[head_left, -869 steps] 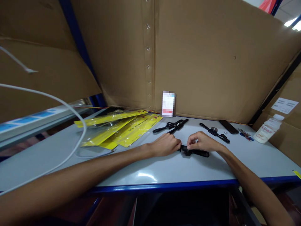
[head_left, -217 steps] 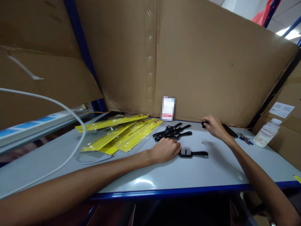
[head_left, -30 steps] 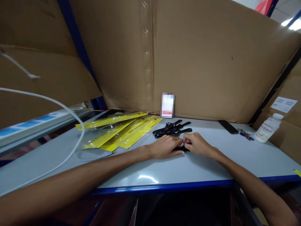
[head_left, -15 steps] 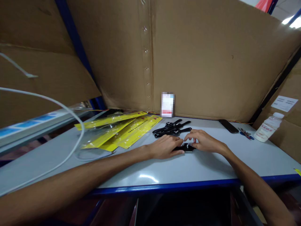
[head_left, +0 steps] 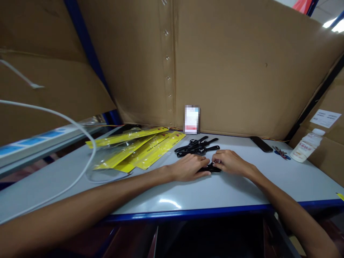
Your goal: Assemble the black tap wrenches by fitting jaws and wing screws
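On the table in front of me lies a black spokeshave (head_left: 215, 169), partly covered by both hands. My left hand (head_left: 190, 167) is closed over its left end, with the thumb along the near side. The fingers of my right hand (head_left: 228, 162) are bent and pinched together at the middle of the tool, where small fittings sit; the exact contact is hidden. Just beyond the hands, several more black spokeshaves (head_left: 197, 146) lie in a crossed pile, with their flat handles pointing to the right and back.
Yellow cards in clear plastic packaging (head_left: 150, 152) overlap at left, near a white cable (head_left: 87, 134) and a power strip (head_left: 40, 138). A blurred-out upright card (head_left: 191, 120) leans on the cardboard wall (head_left: 228, 71). At right are a dark phone (head_left: 261, 144), scissors (head_left: 281, 153) and a bottle (head_left: 306, 146).
My right hand has shifted slightly left and down, and its raised fingers have closed in on the spokeshave's middle. The left hand stays in place.
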A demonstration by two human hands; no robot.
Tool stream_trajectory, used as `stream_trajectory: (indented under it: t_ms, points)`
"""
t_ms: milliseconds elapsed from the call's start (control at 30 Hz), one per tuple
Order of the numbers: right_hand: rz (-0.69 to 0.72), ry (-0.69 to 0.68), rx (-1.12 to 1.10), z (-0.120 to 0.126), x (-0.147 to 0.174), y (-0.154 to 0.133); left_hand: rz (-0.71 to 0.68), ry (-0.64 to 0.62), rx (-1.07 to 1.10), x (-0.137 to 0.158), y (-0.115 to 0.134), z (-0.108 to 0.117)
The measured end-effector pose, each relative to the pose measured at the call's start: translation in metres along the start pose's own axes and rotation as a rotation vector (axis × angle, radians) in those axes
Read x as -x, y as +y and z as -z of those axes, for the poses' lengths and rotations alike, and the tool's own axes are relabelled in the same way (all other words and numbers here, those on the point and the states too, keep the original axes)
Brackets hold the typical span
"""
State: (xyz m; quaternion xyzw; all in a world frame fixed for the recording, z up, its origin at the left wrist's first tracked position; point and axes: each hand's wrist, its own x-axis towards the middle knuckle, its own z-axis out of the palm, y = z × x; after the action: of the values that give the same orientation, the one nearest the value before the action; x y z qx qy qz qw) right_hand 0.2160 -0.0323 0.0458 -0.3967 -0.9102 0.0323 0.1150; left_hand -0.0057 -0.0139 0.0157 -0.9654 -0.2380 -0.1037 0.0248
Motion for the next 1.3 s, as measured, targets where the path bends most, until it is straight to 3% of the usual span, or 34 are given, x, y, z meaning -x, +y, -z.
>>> stream_trajectory:
  t_ms: [100, 233, 333, 667, 967, 1300]
  points:
    - [-0.005, 0.028, -0.177, 0.000, -0.001, 0.001, -0.001, 0.001, 0.002, 0.000, 0.000, 0.000]
    - [-0.174, 0.056, -0.598, 0.004, -0.003, 0.004, -0.013, 0.015, 0.004, 0.000, -0.001, -0.001]
    - [-0.257, 0.037, -0.750, 0.009, -0.003, 0.009, -0.019, 0.021, 0.002, 0.001, -0.002, -0.002]
    - [-0.202, 0.054, -0.713, 0.007, -0.004, 0.014, -0.001, 0.010, -0.004, 0.000, -0.001, 0.000]
    - [-0.296, 0.072, -0.752, -0.005, -0.005, 0.012, 0.009, -0.006, 0.000, 0.000, 0.001, 0.002]
    - [-0.220, -0.039, -0.504, -0.001, -0.005, 0.003, -0.005, 0.010, -0.007, 0.001, 0.000, 0.002]
